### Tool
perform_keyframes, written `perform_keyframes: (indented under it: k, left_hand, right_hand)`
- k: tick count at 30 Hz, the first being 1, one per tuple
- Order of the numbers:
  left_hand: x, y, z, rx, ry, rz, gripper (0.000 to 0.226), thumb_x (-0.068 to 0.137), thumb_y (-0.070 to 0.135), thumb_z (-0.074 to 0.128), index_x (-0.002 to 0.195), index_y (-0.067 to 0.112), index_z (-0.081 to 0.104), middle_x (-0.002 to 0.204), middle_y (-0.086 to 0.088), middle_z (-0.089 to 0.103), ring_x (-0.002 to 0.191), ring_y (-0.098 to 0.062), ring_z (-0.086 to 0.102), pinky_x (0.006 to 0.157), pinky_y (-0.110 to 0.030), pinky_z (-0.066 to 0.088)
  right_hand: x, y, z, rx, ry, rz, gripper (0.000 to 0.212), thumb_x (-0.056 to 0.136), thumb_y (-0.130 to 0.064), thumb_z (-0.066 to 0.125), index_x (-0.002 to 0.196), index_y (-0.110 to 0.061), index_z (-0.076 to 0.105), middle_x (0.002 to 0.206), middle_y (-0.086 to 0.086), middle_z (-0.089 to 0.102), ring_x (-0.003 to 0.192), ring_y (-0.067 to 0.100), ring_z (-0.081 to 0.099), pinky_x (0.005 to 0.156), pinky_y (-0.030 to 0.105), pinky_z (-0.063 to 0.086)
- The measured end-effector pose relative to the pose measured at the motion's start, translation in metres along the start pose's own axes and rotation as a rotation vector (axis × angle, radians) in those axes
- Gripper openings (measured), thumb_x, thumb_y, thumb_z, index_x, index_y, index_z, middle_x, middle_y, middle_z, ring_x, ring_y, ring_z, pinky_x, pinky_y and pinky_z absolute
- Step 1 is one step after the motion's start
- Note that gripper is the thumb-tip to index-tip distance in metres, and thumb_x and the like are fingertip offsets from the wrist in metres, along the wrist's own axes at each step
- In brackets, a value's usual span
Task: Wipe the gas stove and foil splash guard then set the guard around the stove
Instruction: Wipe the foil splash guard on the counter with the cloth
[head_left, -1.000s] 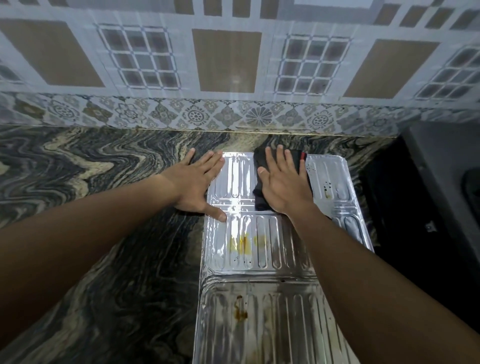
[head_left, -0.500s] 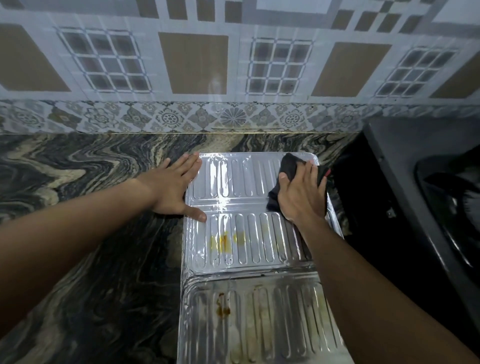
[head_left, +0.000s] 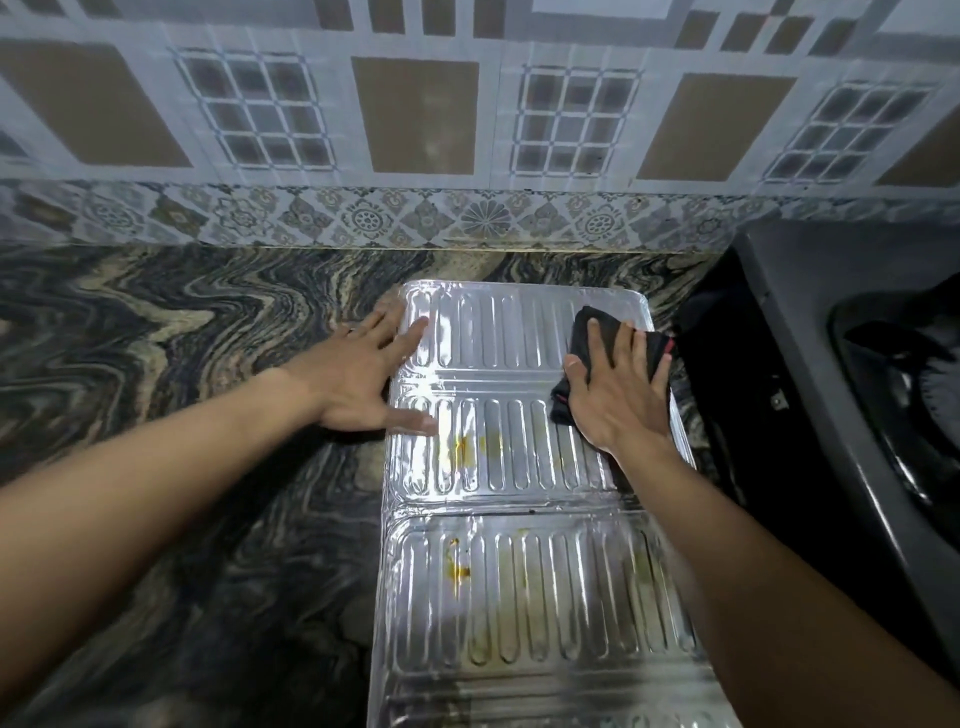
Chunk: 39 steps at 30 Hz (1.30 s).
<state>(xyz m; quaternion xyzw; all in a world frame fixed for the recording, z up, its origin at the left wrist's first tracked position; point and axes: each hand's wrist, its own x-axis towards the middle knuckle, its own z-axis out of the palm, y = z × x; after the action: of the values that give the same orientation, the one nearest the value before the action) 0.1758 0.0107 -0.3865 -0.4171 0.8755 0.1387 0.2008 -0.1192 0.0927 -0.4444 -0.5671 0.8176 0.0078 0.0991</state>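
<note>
Dark marbled stone is running under everything as the desk (head_left: 208, 519), and the foil splash guard (head_left: 519, 597) is lying flat on it toward the right side, unfolded into ribbed panels. Its long axis is running from the near edge of the desk straight away toward the tiled wall (head_left: 415, 114), so the strokes across each panel are going sideways to that axis.

Nearest, the closer panel is showing orange-brown grease spots (head_left: 460, 571) and looking unwiped. Beyond the fold, the middle panel is carrying yellow stains (head_left: 462, 444) just nearer than the two hands.

Farther out, the left hand (head_left: 363, 379) is lying spread and flat, palm on the stone, thumb and fingertips pressing the guard's left edge to pin it. The right hand (head_left: 621, 389) is also spread flat, pressing a dark cloth (head_left: 582, 358) onto the far panel near its right edge; it is the hand working, and the stains are lying between the two hands and slightly nearer the person.

Against the frame a second ago, the cloth hand is sitting further right on the far panel, having swept from its middle to its right edge, while the bracing hand is keeping its place.

At the right edge of the desk, just beside the guard, the gas stove (head_left: 883, 415) is sitting with its dark burner partly in view; the guard is not yet standing around it.
</note>
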Motion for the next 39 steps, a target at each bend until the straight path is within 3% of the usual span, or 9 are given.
perform_keyframes:
  k: [5, 12, 22, 27, 31, 39]
  left_hand:
    - [-0.023, 0.000, 0.024, -0.001, -0.087, -0.047, 0.149, 0.039, 0.106, 0.043, 0.151, 0.036, -0.026, 0.159, -0.002, -0.030, 0.150, -0.026, -0.023, 0.123, -0.054, 0.004]
    - [-0.018, 0.003, 0.028, 0.005, -0.137, -0.063, 0.154, 0.038, 0.105, 0.047, 0.151, 0.032, -0.027, 0.157, 0.013, -0.034, 0.148, -0.026, -0.026, 0.121, -0.060, 0.003]
    - [-0.019, 0.003, 0.027, -0.028, -0.176, -0.060, 0.154, 0.039, 0.103, 0.050, 0.149, 0.032, -0.031, 0.154, 0.015, -0.038, 0.146, -0.025, -0.031, 0.121, -0.057, -0.004]
    - [-0.019, 0.008, 0.023, -0.048, -0.238, -0.081, 0.171, 0.025, 0.098, 0.063, 0.147, 0.028, -0.036, 0.150, 0.013, -0.045, 0.142, -0.027, -0.037, 0.115, -0.057, -0.013]
    - [-0.020, 0.011, 0.024, -0.060, -0.249, -0.091, 0.175, 0.022, 0.095, 0.068, 0.144, 0.029, -0.039, 0.148, 0.013, -0.047, 0.139, -0.026, -0.041, 0.114, -0.057, -0.015]
    - [-0.023, 0.011, 0.021, -0.059, -0.241, -0.090, 0.175, 0.021, 0.095, 0.066, 0.145, 0.028, -0.038, 0.151, 0.011, -0.044, 0.141, -0.027, -0.038, 0.114, -0.055, -0.015]
  right_hand:
    - [0.001, -0.001, -0.001, -0.006, -0.031, 0.015, 0.063, 0.100, -0.055, 0.004, 0.157, -0.030, -0.007, 0.166, 0.009, -0.007, 0.152, 0.024, -0.014, 0.120, 0.055, -0.011]
    - [-0.005, 0.000, -0.002, 0.013, -0.047, 0.030, 0.064, 0.101, -0.055, 0.005, 0.158, -0.028, -0.005, 0.166, 0.010, -0.007, 0.152, 0.024, -0.014, 0.120, 0.054, -0.008]
    - [-0.073, -0.012, 0.008, 0.075, -0.061, 0.157, 0.066, 0.101, -0.051, 0.008, 0.158, -0.021, -0.007, 0.165, 0.015, -0.010, 0.152, 0.028, -0.015, 0.119, 0.056, -0.011]
    - [-0.077, -0.022, 0.007, 0.062, -0.086, 0.108, 0.062, 0.103, -0.050, 0.008, 0.157, -0.024, -0.007, 0.166, 0.010, -0.009, 0.152, 0.027, -0.013, 0.118, 0.059, -0.010]
    - [-0.074, -0.039, 0.009, 0.011, -0.082, -0.088, 0.060, 0.104, -0.048, 0.010, 0.158, -0.026, -0.005, 0.167, 0.008, -0.006, 0.152, 0.026, -0.011, 0.116, 0.057, -0.016]
    - [-0.082, -0.093, 0.011, 0.026, -0.176, -0.700, 0.052, 0.107, -0.042, 0.019, 0.158, -0.031, 0.010, 0.167, 0.002, 0.006, 0.153, 0.020, -0.003, 0.121, 0.052, -0.008]
